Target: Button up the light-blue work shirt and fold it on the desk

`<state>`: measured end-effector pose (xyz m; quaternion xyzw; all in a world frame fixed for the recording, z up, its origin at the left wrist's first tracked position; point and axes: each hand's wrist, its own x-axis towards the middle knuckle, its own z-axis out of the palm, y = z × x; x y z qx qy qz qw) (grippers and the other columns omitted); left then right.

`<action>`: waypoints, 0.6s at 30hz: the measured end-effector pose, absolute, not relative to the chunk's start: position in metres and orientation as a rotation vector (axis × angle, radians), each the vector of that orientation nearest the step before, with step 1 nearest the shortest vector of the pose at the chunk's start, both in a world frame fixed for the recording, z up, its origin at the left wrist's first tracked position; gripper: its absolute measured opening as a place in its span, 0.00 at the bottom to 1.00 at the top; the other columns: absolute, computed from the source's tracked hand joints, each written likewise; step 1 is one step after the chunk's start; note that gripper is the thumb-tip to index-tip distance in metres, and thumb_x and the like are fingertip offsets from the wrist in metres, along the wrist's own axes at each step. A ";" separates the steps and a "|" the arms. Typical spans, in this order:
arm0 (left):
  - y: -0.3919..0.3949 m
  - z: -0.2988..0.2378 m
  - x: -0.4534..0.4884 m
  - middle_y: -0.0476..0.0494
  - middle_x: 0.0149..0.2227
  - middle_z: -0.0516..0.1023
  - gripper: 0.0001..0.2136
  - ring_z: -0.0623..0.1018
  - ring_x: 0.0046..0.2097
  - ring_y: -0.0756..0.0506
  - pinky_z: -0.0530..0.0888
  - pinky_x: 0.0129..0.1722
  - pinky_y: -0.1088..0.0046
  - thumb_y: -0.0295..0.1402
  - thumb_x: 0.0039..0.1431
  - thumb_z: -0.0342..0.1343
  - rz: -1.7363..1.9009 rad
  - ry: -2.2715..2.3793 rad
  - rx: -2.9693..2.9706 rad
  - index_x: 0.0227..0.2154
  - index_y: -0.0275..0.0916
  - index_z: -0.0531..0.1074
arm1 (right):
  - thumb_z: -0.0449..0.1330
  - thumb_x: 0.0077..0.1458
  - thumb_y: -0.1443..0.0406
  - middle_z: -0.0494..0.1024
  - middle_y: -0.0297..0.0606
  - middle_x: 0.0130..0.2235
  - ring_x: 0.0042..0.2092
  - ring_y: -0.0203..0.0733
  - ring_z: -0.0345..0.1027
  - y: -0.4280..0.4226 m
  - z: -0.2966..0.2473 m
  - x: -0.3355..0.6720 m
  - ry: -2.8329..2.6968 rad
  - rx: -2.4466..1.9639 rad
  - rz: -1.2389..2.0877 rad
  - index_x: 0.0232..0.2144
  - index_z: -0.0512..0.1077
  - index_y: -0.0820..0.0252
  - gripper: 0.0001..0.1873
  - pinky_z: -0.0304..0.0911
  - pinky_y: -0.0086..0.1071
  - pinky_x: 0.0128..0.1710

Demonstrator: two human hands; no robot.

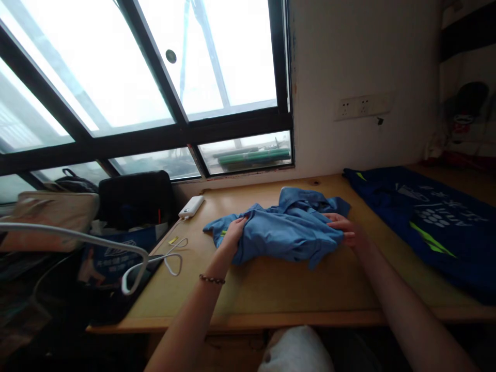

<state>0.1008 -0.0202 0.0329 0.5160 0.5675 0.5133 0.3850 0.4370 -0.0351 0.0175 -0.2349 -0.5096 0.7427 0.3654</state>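
Note:
A light blue shirt lies bunched on the wooden table, its collar part at the far side. My left hand, with a beaded bracelet on the wrist, grips the shirt's left side, thumb on top and the other fingers hidden by cloth. On the right side, my right hand has its fingers at the edge of the fabric and pinches it. The front hem is slightly lifted and hangs in folds between the two hands.
A dark blue printed garment lies spread at the right. A white power bank with a white cable is at the table's left. Bags stand beyond the left edge. A window and wall sockets are behind.

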 end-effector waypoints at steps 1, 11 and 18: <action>-0.021 0.034 0.101 0.42 0.26 0.72 0.09 0.73 0.33 0.44 0.68 0.37 0.69 0.31 0.50 0.53 1.260 1.564 1.440 0.26 0.28 0.72 | 0.60 0.43 0.66 0.68 0.28 0.21 0.10 0.18 0.42 -0.038 0.018 0.437 -1.311 -0.549 1.948 0.42 0.66 0.67 0.20 0.40 0.15 0.08; -0.137 0.041 0.169 0.40 0.51 0.65 0.25 0.61 0.54 0.41 0.55 0.55 0.59 0.46 0.51 0.51 0.675 0.783 3.073 0.50 0.41 0.61 | 0.60 0.44 0.62 0.69 0.38 0.46 0.41 0.37 0.67 -0.037 0.020 0.409 -1.302 -0.566 1.555 0.54 0.56 0.52 0.33 0.64 0.29 0.39; -0.146 0.013 0.169 0.44 0.40 0.74 0.11 0.70 0.45 0.46 0.62 0.51 0.65 0.27 0.56 0.44 0.734 0.862 2.821 0.39 0.38 0.68 | 0.62 0.39 0.65 0.73 0.37 0.40 0.45 0.45 0.63 -0.020 -0.005 0.402 -1.958 -0.959 0.860 0.38 0.72 0.57 0.18 0.55 0.39 0.49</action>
